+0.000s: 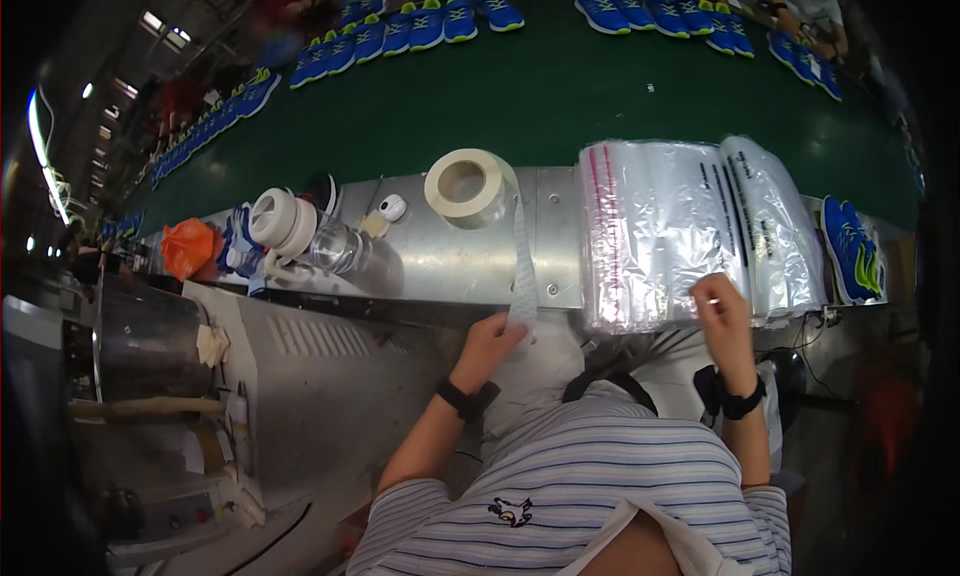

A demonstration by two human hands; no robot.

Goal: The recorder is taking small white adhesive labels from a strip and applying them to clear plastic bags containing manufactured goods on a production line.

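Starting well left of tape roll (470, 214): found orange plastic bag (189, 248). Closer to roll, same side: noted clear plastic jug (345, 246) with white lid, then small white round object (392, 209), too small to identify. Recorded as crowding left side of roll. Beyond roll: seen green conveyor belt (500, 96), bearing rows of blue sneakers (425, 24) along far edge.

Roll itself: resting on metal table (560, 236), beside belt, with pale strip (523, 266) running off toward wearer. Below roll: observed left hand (487, 351) pinching strip between thumb and fingers. Right of roll: recorded stack of clear plastic bags (645, 231), covering much of table. Right of and below roll: noted right hand (722, 321), well apart from left, fingers curled, partly masking front of stack; cannot tell contact with bags or anything gripped. Farthest right of roll: found pair of blue sneakers (850, 251).

Markings: below roll, small embroidered emblem (512, 512) on striped shirt (600, 446); right of roll, red print, then black print, on bags.
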